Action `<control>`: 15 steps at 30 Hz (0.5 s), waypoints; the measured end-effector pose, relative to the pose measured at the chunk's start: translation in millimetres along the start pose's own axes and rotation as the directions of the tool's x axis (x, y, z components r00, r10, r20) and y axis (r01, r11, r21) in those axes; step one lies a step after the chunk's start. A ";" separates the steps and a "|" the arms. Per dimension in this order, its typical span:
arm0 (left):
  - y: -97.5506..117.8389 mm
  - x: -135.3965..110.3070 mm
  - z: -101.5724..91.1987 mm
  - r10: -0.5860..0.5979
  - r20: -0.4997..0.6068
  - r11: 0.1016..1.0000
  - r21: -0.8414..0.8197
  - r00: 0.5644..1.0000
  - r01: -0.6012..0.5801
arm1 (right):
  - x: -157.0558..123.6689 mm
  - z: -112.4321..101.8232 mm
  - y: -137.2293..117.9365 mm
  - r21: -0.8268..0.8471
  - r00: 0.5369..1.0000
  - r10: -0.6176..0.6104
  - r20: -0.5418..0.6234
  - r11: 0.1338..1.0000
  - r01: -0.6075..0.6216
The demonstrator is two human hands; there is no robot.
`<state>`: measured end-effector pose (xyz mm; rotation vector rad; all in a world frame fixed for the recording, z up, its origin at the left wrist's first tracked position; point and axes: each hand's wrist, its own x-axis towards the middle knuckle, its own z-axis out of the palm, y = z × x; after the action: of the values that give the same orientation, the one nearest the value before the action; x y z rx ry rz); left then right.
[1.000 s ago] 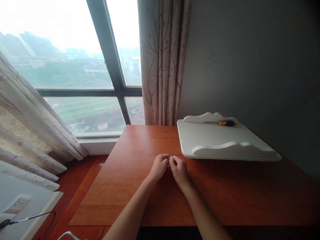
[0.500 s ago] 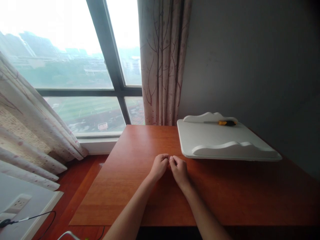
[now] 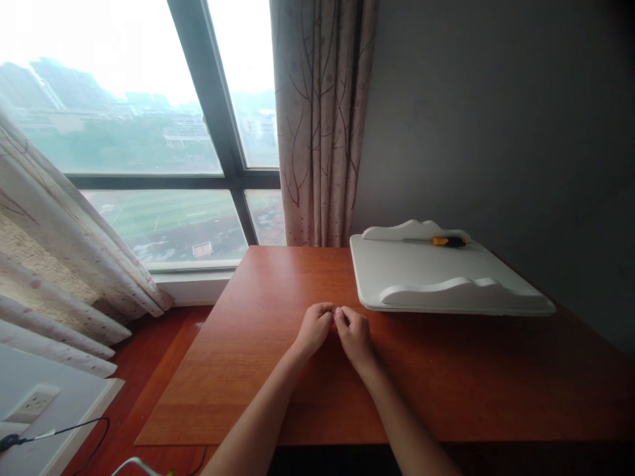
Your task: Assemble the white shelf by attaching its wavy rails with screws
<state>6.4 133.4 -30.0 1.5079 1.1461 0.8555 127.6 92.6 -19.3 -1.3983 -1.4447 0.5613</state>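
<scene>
My left hand [image 3: 317, 325] and my right hand [image 3: 353, 329] meet over the middle of the wooden table [image 3: 238, 370], their fingertips almost touching. Both are closed, with thumb and index finger pinched together. Whatever lies between the fingers, if anything, is too small or hidden to name. Beyond my right hand is a white board [image 3: 411, 264] with two wavy-edged raised strips. A yellow and black screwdriver [image 3: 449, 242] rests on it along the far strip, its shaft pointing left.
A window [image 3: 149, 132] with patterned curtains [image 3: 317, 125] stands behind the table's left side. The grey wall [image 3: 486, 119] rises behind the white board. At the lower left are a wall socket [image 3: 37, 403] and a black cable [image 3: 74, 430].
The view has shifted very slightly, and everything sits a little higher and further left. My hands keep the same pinched pose close together; the screwdriver and board stay where they were.
</scene>
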 end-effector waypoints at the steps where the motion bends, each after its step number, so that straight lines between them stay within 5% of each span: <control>1: 0.2 -0.1 -0.1 0.007 -0.002 1.000 0.001 1.000 -0.007 | 0.1 -0.1 -0.1 0.000 1.000 0.001 0.000 1.000 -0.001; 15: -0.8 0.5 0.5 -0.001 0.004 1.000 0.024 1.000 0.001 | 0.1 -0.8 -1.8 -0.001 1.000 0.000 -0.001 1.000 0.000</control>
<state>6.8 133.7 -30.9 1.5276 1.1581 0.8405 127.5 92.0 -17.4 -1.3990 -1.4439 0.5603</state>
